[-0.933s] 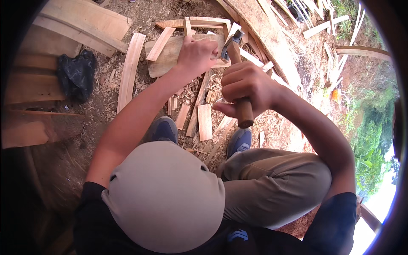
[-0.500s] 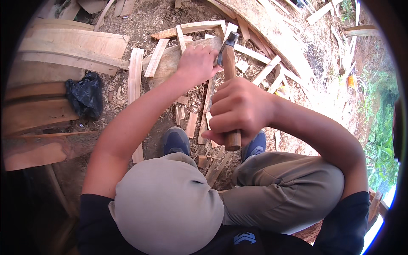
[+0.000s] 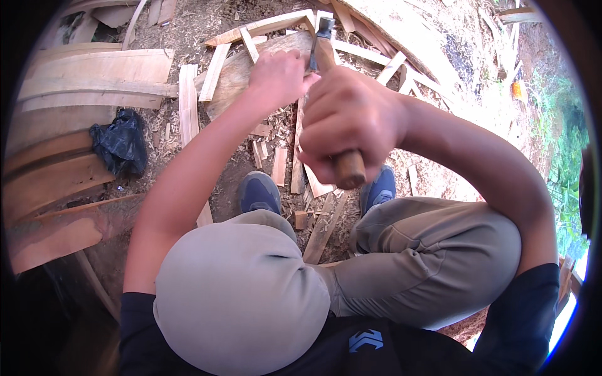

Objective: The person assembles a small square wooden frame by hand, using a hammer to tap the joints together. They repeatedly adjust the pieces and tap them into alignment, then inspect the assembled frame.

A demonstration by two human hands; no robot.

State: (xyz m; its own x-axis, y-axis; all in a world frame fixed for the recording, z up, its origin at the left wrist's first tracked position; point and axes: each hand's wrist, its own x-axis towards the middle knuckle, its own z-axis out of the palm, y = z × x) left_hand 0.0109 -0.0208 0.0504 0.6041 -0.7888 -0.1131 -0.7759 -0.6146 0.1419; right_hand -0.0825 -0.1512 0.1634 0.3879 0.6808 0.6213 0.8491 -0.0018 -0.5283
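Wood-handled tool (image 3: pixel 325 55) more aslant than before: metal head (image 3: pixel 325 26) forward-left, butt (image 3: pixel 350 170) back-right.

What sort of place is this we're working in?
Probably an outdoor or open-sided woodworking spot: wood shavings litter the dirt ground, cut boards lie at the left, and the right hand grips a wooden-handled tool. Greenery shows at the right edge.
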